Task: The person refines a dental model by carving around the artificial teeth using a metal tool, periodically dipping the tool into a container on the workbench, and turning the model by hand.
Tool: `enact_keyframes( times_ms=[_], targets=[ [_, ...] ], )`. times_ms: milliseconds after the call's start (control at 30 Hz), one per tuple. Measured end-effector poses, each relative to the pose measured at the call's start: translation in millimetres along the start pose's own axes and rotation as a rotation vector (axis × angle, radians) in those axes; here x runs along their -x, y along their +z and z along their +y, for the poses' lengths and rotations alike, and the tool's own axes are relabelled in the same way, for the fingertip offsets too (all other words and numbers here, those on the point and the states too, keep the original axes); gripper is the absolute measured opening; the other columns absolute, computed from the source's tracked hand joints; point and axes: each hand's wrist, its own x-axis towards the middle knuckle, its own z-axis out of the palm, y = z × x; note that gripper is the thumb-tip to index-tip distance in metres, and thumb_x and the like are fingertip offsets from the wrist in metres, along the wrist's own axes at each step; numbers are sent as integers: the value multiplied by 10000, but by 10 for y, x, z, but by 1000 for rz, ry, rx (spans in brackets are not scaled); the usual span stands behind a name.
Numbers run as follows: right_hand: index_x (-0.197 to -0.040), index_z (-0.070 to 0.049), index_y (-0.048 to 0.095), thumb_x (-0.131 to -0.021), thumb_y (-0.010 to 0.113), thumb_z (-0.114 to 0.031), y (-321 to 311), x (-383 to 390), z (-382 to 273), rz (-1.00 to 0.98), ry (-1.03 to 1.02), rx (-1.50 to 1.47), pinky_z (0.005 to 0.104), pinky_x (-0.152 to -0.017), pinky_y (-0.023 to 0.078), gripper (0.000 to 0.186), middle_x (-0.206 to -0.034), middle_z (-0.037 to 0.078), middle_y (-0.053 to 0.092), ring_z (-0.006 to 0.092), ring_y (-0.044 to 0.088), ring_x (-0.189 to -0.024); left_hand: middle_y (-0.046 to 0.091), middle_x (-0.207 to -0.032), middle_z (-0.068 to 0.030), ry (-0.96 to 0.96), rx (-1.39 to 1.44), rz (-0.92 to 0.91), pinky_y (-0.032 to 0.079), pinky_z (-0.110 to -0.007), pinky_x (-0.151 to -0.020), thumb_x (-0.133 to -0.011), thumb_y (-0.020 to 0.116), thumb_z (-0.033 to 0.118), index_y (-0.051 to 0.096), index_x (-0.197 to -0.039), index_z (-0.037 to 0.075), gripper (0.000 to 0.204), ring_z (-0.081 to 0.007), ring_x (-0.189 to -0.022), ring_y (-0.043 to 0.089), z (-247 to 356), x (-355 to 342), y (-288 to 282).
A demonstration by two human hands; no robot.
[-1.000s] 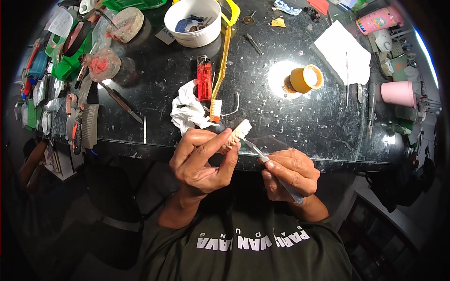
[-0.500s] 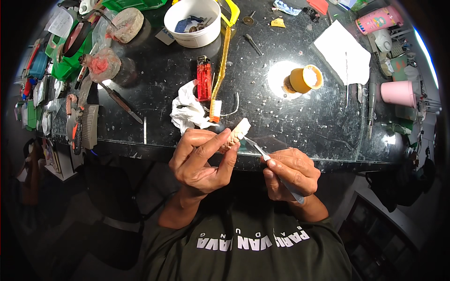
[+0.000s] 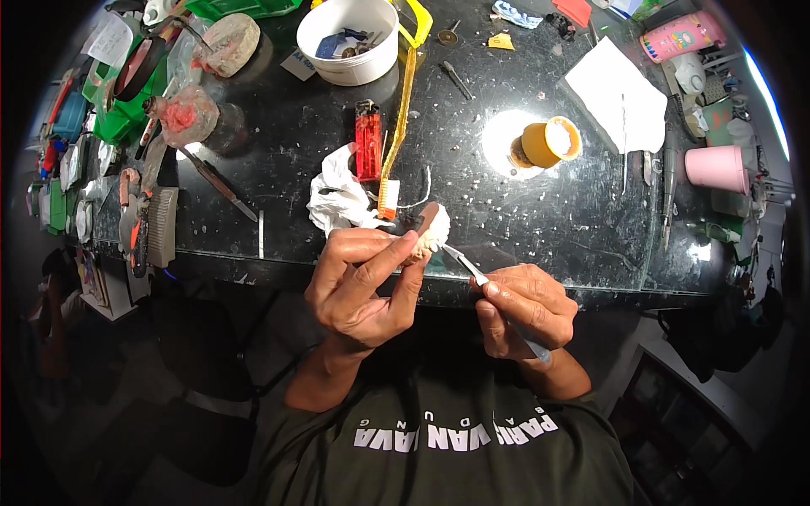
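Observation:
My left hand [image 3: 363, 282] pinches a small cream dental model [image 3: 436, 228] between thumb and fingers, above the near edge of the bench. Bumpy, tooth-like shapes run along its side, and a brownish face shows toward the upper left. My fingers hide its lower part. In my right hand [image 3: 527, 308] is a slim scalpel [image 3: 469, 266] with a pale handle, gripped between thumb and fingers. Its tip points up and left at the model's right side; whether it touches I cannot tell. Just beyond my left hand lie a crumpled white tissue [image 3: 337, 194] and an orange toothbrush [image 3: 389, 196].
A red lighter [image 3: 368, 142] lies beside the toothbrush. Farther off stand a white tub [image 3: 348, 51] with small parts and a yellow-brown cup [image 3: 550, 142]. A knife [image 3: 218, 185] and a brush [image 3: 161, 226] are at left. White paper [image 3: 620, 97] and a pink cup [image 3: 717, 169] are at right.
The dental model has turned in my left fingers, so its brownish face now shows. The scalpel's tip has shifted slightly; both hands stay in nearly the same place.

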Motion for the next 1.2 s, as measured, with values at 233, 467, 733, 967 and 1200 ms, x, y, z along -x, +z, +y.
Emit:
enact_keyframes(
  times_ms=[233, 467, 733, 967, 1200],
  targets=[
    [-1023, 32, 765, -758, 823, 65, 3, 24, 10, -3, 0, -7, 309, -604, 593, 274, -853, 140, 768, 236, 755, -716, 643, -912, -74, -13, 14, -2, 555, -288, -687, -720, 835, -120, 770, -1073, -23, 371, -198, -818, 677, 1, 13, 5],
    [-1049, 44, 741, -812, 780, 70, -13, 33, 8, 41, -2, -1, 319, -604, 594, 242, -811, 136, 753, 237, 748, -690, 642, -900, -70, -52, 39, -13, 527, -256, -640, -744, 824, -113, 764, -1068, -38, 339, -156, -747, 655, 14, 1, -2],
    [-1064, 63, 710, -873, 733, 54, -23, 68, 10, 108, 19, 6, 314, -613, 577, 192, -801, 158, 750, 231, 728, -678, 638, -827, -57, -169, 49, 2, 476, -227, -609, -791, 806, -18, 779, -1079, -55, 291, -99, -684, 604, 69, -25, -9],
    [-1049, 78, 694, -892, 716, 56, -80, 67, -6, 151, 65, 18, 318, -612, 569, 160, -811, 176, 741, 238, 723, -675, 650, -824, -56, -189, 41, -6, 468, -220, -607, -794, 808, 2, 785, -1083, -48, 294, -91, -679, 593, 82, -24, -5],
    [-1010, 92, 715, -895, 698, 95, -436, -335, 143, 264, 150, 317, 291, -631, 521, 117, -812, 159, 731, 195, 676, -668, 651, -833, -64, -131, 39, 16, 472, -220, -609, -796, 806, -13, 773, -1072, -55, 282, -104, -683, 594, 72, -31, 38]
  ],
)
